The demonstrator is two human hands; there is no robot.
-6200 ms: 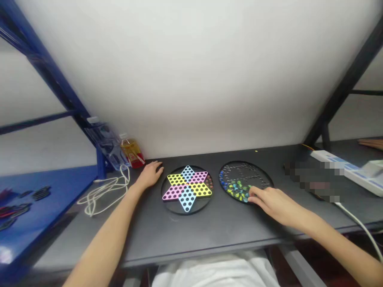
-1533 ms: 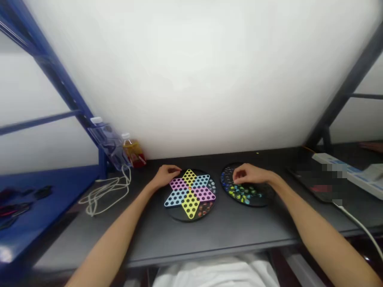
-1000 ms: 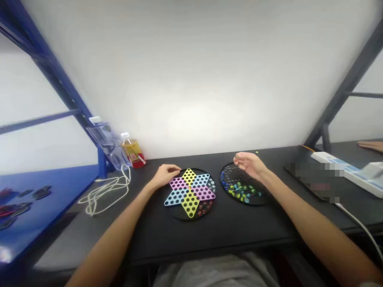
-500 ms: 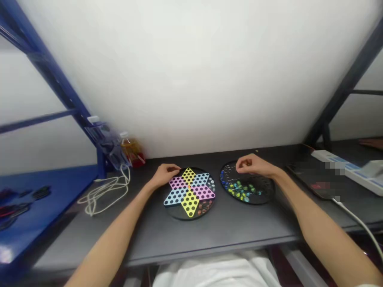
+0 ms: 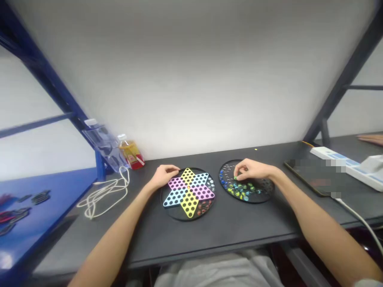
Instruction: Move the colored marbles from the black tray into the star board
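Observation:
A round Chinese checkers board (image 5: 189, 196) with a yellow, pink and blue star lies on the dark table. Its upper left rim is gripped by my left hand (image 5: 165, 175), thumb and fingers closed at the edge. Clear marbles (image 5: 211, 184) and reddish marbles (image 5: 204, 207) lie in two of its side compartments. To the right is a round black tray (image 5: 257, 202) with dimples, holding blue, yellow and green marbles (image 5: 243, 191). Over this tray my right hand (image 5: 249, 169) pinches a green marble (image 5: 235, 178) between thumb and fingertips.
A tangled white cable (image 5: 104, 193) and two bottles, one with amber drink (image 5: 131, 153), stand left. At right lie a phone (image 5: 311, 177) on a cord and a white power strip (image 5: 347, 165). A blue surface (image 5: 44, 207) adjoins at left.
My right hand has moved slightly left and down towards the coloured marbles, and a green marble now shows at its fingertips. My left hand stays at the board's rim.

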